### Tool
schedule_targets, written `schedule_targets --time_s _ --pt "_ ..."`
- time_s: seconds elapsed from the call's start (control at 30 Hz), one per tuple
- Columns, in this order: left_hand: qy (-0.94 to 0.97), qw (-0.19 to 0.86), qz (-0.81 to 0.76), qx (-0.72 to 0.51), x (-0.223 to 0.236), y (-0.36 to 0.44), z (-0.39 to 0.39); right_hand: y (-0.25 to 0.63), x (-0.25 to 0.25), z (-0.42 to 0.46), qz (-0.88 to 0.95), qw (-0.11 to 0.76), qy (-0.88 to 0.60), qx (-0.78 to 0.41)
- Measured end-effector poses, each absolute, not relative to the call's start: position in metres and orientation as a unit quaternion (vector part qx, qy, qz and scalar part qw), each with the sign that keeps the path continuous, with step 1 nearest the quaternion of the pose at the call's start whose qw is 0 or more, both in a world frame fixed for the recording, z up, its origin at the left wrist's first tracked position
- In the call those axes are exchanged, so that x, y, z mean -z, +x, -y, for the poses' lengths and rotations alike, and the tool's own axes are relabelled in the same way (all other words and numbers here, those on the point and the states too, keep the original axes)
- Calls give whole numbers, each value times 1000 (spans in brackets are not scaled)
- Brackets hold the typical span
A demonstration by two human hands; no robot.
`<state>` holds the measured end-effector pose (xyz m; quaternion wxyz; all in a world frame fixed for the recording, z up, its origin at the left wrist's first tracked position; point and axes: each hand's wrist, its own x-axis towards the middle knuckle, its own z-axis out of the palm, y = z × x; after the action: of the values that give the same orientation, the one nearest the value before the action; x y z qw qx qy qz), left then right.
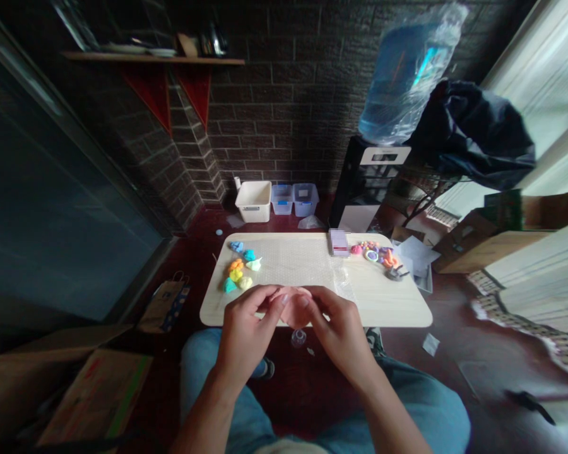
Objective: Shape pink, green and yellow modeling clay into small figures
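Note:
Between both hands I hold a flattened, dish-like piece of pinkish modelling clay (295,313) above the near edge of the low table (383,309). My left hand (253,318) grips its left rim between thumb and fingers. On the opposite side, my right hand (334,318) pinches the right rim, its thumb pressed on the clay. Some fingertips are hidden behind the piece. Lumps of clay in blue, orange (235,265), yellow and green lie at the table's left. Small coloured clay shapes (389,258) and a grey lump (396,273) with dark sticks lie at the right.
A clear textured mat (293,261) covers the table's middle, with a small box (339,242) at its back edge. Behind stand a white bin (254,202), blue containers (305,199) and a water dispenser (369,183). Cardboard boxes (94,397) sit at left and right.

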<state>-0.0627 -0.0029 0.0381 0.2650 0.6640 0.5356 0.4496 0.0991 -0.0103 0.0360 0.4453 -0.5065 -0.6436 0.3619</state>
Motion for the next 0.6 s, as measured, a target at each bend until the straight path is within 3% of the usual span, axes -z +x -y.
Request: schedule_targets --time_s 0.13,0.4,0.6 --pt "664 264 -537 -449 -34 -60 2 101 -34 11 646 456 -515 -332" --pt "611 283 -558 -484 -32 -58 1 96 -28 6 569 478 -486 -460" --pt "631 305 -540 -466 -33 -57 3 95 -22 6 579 481 -518 -407"
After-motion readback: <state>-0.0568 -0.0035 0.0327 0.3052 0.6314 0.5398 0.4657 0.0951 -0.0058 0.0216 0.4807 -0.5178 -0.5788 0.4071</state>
